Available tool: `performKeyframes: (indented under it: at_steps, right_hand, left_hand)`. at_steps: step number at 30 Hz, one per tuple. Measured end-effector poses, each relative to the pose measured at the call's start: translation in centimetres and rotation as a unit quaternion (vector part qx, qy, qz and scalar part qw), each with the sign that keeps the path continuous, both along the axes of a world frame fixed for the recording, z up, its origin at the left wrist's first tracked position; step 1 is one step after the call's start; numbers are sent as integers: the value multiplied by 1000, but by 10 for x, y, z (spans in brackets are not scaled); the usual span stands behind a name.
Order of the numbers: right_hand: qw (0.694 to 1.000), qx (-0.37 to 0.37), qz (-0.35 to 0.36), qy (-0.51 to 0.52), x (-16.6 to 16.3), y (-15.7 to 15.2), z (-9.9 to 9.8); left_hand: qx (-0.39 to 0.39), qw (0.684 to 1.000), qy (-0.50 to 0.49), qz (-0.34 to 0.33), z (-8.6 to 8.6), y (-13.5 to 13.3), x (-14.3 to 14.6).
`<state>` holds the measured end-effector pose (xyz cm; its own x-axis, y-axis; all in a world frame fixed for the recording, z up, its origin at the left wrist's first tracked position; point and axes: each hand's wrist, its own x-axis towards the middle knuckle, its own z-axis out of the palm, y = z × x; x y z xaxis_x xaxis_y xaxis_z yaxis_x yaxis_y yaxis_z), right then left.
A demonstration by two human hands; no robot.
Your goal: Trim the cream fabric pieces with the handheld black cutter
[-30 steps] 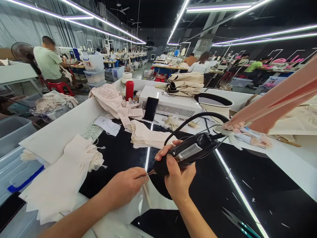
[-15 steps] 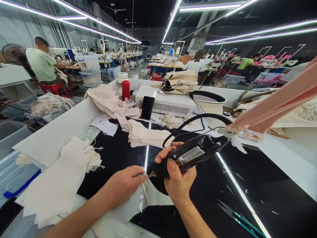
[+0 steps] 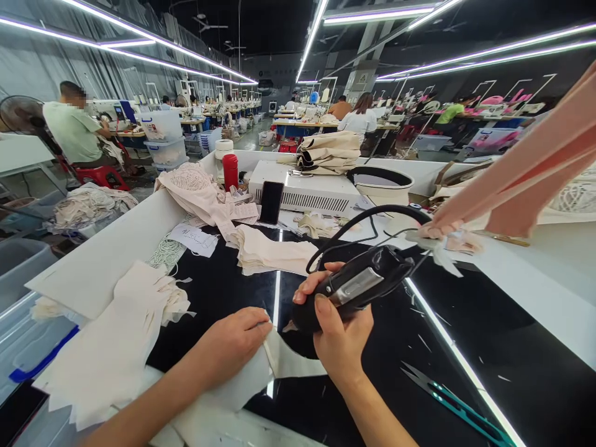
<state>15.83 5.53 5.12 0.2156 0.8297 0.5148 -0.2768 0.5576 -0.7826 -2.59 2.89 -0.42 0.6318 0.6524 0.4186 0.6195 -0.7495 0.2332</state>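
My right hand (image 3: 338,338) grips a black corded hand tool (image 3: 356,285), tip pointing down-left at a cream fabric piece (image 3: 284,360) on the black glossy table (image 3: 465,385). My left hand (image 3: 233,344) pinches the upper edge of that fabric piece just left of the tool's tip. The tool's black cord (image 3: 372,217) loops up and back toward the right. A stack of cut cream fabric pieces (image 3: 112,347) lies to the left of my left arm.
Thread snips (image 3: 451,403) lie at the front right. Behind are folded cream fabric (image 3: 270,251), a phone (image 3: 271,202) leaning on a white machine (image 3: 307,192), a red bottle (image 3: 230,172) and a basin (image 3: 382,186). Pink fabric (image 3: 526,180) hangs at right. Other people sit at distant tables.
My left hand has pulled the fabric edge slightly left, away from the tool's tip. The view has shifted a little; the tool stays in my right hand.
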Motion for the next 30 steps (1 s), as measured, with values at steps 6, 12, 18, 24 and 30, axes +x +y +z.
performKeyframes:
  at_steps: [6,12,18,24,30]
  right_hand:
    - [1000,4,3,9,3,-3,0]
    - [999,9,24,21,-3,-3,-2]
    - [999,2,33,24,-8,-4,-3]
    - [999,-1,44,16,-11,-5,-4]
    - [1000,4,26,2,-9,-7,-4]
  left_hand:
    - [43,998,2,-40,9,-4,13]
    - [0,999,20,-27,-6,-11,12]
    - [0,1000,-2,-24,-8,-15,7]
    - [-13,1000,6,-17,-4,-17,7]
    - [-20,1000,17,-18,-5,-17,3]
